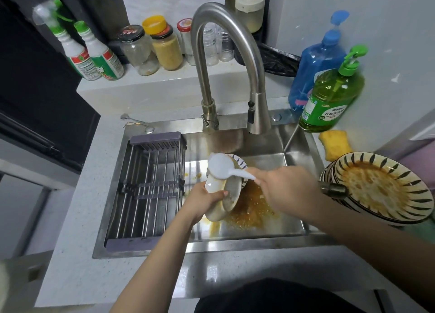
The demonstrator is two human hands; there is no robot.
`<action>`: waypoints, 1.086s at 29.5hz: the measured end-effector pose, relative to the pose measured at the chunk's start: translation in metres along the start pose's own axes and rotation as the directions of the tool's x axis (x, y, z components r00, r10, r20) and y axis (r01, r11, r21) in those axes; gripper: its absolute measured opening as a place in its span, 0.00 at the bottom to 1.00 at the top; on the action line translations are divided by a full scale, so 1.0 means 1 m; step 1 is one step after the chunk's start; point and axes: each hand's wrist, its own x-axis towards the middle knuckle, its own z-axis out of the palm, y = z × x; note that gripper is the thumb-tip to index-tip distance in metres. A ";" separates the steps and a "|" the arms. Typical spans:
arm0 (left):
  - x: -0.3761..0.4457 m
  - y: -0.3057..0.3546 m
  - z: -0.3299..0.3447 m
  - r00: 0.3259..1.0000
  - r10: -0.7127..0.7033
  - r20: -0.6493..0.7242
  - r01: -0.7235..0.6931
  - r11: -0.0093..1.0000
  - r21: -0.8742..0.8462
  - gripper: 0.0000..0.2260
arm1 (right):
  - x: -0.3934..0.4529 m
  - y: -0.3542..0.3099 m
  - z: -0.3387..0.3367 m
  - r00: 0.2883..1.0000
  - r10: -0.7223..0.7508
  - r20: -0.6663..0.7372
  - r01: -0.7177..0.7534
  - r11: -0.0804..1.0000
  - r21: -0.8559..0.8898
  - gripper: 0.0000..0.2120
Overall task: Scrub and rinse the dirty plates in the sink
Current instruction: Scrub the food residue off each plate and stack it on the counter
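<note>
The left hand (202,200) is gripping a pale bowl (223,195) by its rim, fingers curled over the edge, and is tipping it on its side over the sink (294,143) so the inside faces the right hand and the greasy orange slop (249,209) is draining onto the basin floor rather than the counter (98,230). The right hand (287,188) is closing its fingers around the handle of a white scoop (221,166), holding its head at the bowl's upper rim, probably to scrape residue out. A patterned dish (240,163) is sitting behind the bowl in the sink, partly hidden.

The dirty plates (376,190) are waiting in a stack on the counter just right of the sink, within easy reach of the right hand, sauce drying on the top one. A sponge (334,144) and a green soap bottle (332,98) are standing beyond them. The rack (150,185) is spanning the sink's left side, seemingly ready for clean pieces. No water is visibly running from the tap (256,115), so scrubbing looks barely begun.
</note>
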 end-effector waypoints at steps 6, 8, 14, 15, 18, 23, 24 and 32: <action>-0.003 0.002 -0.002 1.000 -0.011 0.021 0.012 0.997 -0.077 0.09 | 0.001 0.002 0.000 0.999 0.047 0.026 -0.048 0.998 0.044 0.20; -0.004 0.004 -0.004 1.000 0.003 0.013 -0.001 0.995 -0.096 0.08 | -0.004 -0.005 0.000 1.000 -0.003 0.021 0.002 0.999 0.038 0.20; -0.013 0.009 0.000 0.998 -0.033 0.058 0.053 0.922 -0.383 0.16 | 0.003 0.016 0.022 0.980 0.193 0.051 -0.199 0.958 0.206 0.20; -0.014 0.009 0.000 0.997 -0.035 0.066 0.060 0.903 -0.425 0.18 | 0.001 0.013 0.024 0.983 0.182 0.022 -0.182 0.947 0.264 0.19; -0.014 0.008 0.004 0.997 -0.043 0.057 0.067 0.847 -0.527 0.22 | 0.008 0.021 0.039 0.966 0.256 0.040 -0.250 0.880 0.403 0.18; -0.015 0.001 0.009 0.994 -0.098 0.041 0.098 0.700 -0.708 0.26 | 0.008 0.015 0.060 0.910 0.379 0.170 -0.323 0.389 0.863 0.19; -0.016 0.000 0.011 0.993 -0.098 0.067 0.115 0.664 -0.739 0.25 | 0.006 0.010 0.060 0.917 0.351 0.191 -0.316 0.343 0.885 0.20; -0.031 -0.006 0.009 0.967 -0.125 0.223 0.250 0.651 -0.717 0.18 | 0.020 0.005 0.068 0.924 0.188 0.334 -0.362 0.144 0.921 0.34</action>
